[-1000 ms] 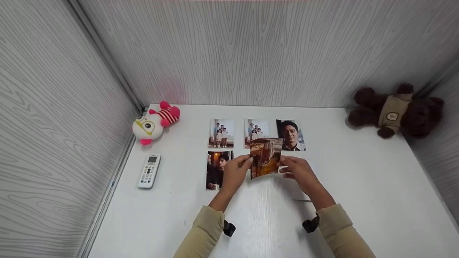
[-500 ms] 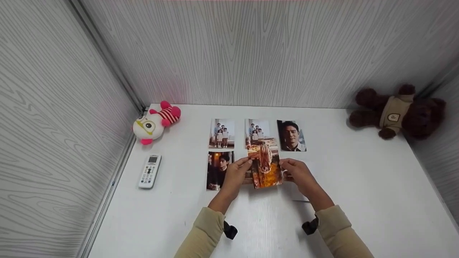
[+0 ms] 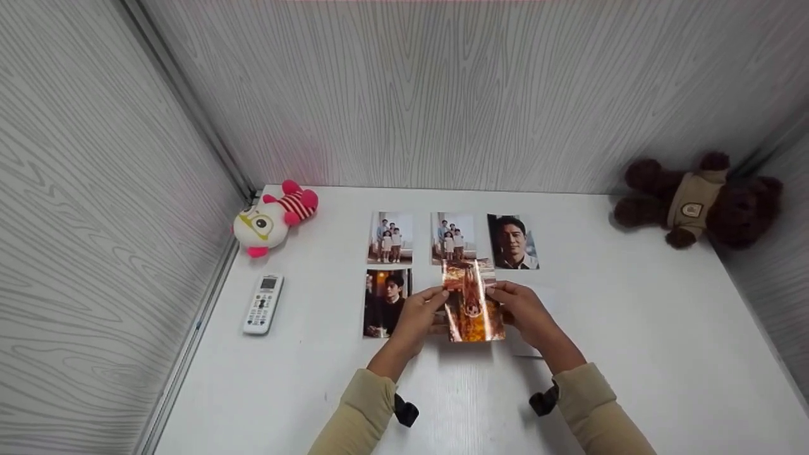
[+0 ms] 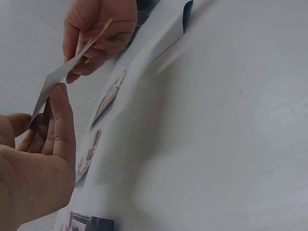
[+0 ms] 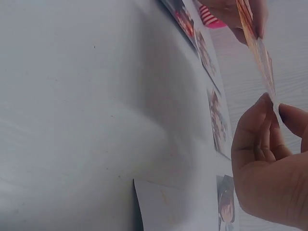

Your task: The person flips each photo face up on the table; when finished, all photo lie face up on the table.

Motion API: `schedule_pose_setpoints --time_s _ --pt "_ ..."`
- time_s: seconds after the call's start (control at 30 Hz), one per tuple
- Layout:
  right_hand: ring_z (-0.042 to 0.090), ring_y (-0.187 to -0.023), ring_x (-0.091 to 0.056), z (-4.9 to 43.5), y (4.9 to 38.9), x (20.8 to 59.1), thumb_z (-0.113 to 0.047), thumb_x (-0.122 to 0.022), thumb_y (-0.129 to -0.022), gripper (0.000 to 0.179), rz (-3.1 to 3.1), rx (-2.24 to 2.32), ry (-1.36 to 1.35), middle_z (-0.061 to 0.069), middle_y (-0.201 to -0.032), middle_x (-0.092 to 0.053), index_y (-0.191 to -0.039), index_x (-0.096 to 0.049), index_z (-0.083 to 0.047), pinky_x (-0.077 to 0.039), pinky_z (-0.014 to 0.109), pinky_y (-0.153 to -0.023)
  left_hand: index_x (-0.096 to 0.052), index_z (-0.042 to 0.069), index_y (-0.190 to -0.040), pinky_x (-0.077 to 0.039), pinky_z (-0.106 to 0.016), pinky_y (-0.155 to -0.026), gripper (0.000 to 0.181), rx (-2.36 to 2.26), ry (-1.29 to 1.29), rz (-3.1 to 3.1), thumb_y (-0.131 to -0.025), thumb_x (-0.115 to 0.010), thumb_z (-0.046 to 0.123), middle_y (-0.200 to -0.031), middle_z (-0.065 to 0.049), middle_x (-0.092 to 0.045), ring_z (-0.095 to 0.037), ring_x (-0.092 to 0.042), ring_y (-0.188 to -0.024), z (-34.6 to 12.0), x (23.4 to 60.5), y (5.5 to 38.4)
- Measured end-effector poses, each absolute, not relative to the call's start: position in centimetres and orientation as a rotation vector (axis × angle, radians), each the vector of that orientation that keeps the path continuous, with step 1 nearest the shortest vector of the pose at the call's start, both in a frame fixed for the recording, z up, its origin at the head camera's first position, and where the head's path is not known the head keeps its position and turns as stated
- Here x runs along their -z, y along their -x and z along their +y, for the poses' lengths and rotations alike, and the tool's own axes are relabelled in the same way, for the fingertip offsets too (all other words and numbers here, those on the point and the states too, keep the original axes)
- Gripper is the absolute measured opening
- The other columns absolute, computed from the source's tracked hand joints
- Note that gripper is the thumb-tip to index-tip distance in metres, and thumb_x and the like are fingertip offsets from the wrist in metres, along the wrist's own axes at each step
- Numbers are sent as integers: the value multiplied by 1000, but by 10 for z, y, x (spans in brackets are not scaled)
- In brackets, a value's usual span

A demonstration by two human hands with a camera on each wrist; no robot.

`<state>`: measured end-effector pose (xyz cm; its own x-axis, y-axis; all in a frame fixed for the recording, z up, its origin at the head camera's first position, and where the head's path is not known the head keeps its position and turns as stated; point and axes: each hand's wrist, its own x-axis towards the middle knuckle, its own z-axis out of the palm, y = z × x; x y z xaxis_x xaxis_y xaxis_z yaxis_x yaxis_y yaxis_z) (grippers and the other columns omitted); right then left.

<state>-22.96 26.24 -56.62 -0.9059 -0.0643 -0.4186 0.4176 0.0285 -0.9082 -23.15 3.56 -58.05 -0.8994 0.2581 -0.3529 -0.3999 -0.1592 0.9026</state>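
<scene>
A glossy photo (image 3: 464, 328) in orange and brown tones is held up above the table, light glaring off its face. My left hand (image 3: 414, 319) pinches its left edge between thumb and fingers. On the opposite edge, my right hand (image 3: 529, 316) pinches it the same way. Its pale back (image 4: 55, 79) shows in the left wrist view. Just beyond it lies a family photo (image 3: 452, 234), its lower edge partly covered. Next to my left hand is a photo of a person in dark clothes (image 3: 382, 306). A white card (image 5: 161, 207) lies by my right forearm.
Another family photo (image 3: 390, 237) and a portrait photo (image 3: 513, 242) lie in the back row. A white remote control (image 3: 263, 304) and a pink-and-white plush toy (image 3: 262, 226) are at the left. A brown teddy bear (image 3: 695, 199) lies in the back right corner.
The orange photo has come down a little toward me, and its face has tilted to show more of its length and more glare. Both hands still hold its sides.
</scene>
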Motion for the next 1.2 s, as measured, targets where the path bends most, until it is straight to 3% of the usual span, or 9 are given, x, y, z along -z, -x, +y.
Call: schedule_pose_setpoints --time_s 0.1,0.33,0.5,0.7,0.83,0.93,1.1,1.2 --pt "11 -67 -54 262 229 567 -26 -60 -103 26 1964 1946 -353 -1 -87 -66 -117 -63 -4 -48 27 -59 -59 7 -141 -60 -28 -62 46 -2094 157 1668 -102 -62 30 -114 -13 -69 -12 -68 -68 36 581 230" --pt "12 -69 -55 261 228 567 -22 -58 -104 23 1914 2030 -404 -1 -86 -64 -119 -59 -5 -47 27 -60 -56 9 -144 -61 -35 -73 52 -2057 135 1682 -97 -69 28 -125 -15 -67 -14 -67 -80 38 581 224" --pt "13 -71 -58 259 229 568 -19 -55 -105 22 1825 2170 -499 0 -88 -65 -122 -53 -4 -51 26 -62 -55 4 -141 -63 -39 -77 47 -2104 98 1572 -98 -67 20 -114 -15 -70 -23 -73 -90 41 580 220" --pt "13 -77 -64 257 229 571 -16 -54 -105 35 1741 2256 -519 2 -97 -66 -136 -46 -1 -56 26 -68 -56 -1 -137 -63 -33 -71 41 -2187 144 1552 -100 -63 15 -104 -15 -75 -19 -75 -80 44 583 219" --pt "13 -85 -68 261 228 570 -14 -54 -105 41 1729 2283 -505 1 -101 -66 -142 -43 1 -59 27 -74 -58 -2 -135 -63 -36 -74 39 -2205 210 1603 -103 -59 21 -108 -18 -72 -21 -74 -83 43 585 221" --pt "10 -84 -67 266 228 569 -15 -54 -105 42 1742 2274 -482 -1 -99 -66 -142 -44 1 -57 25 -72 -62 -3 -131 -59 -38 -89 40 -2179 222 1750 -104 -58 26 -120 -18 -68 -22 -69 -103 40 587 222" --pt "9 -79 -68 269 228 570 -18 -57 -104 39 1763 2218 -434 -2 -93 -70 -139 -49 -1 -57 25 -66 -69 1 -103 -43 -36 -102 30 -2167 208 1885 -103 -59 29 -116 -7 -63 -19 -52 -116 37 588 223" --pt "10 -76 -68 267 228 571 -18 -59 -103 33 1789 2172 -420 -1 -90 -70 -132 -53 -2 -57 26 -64 -67 2 -98 -42 -34 -95 29 -2172 223 1849 -102 -61 31 -105 -3 -57 -17 -49 -105 37 587 223"
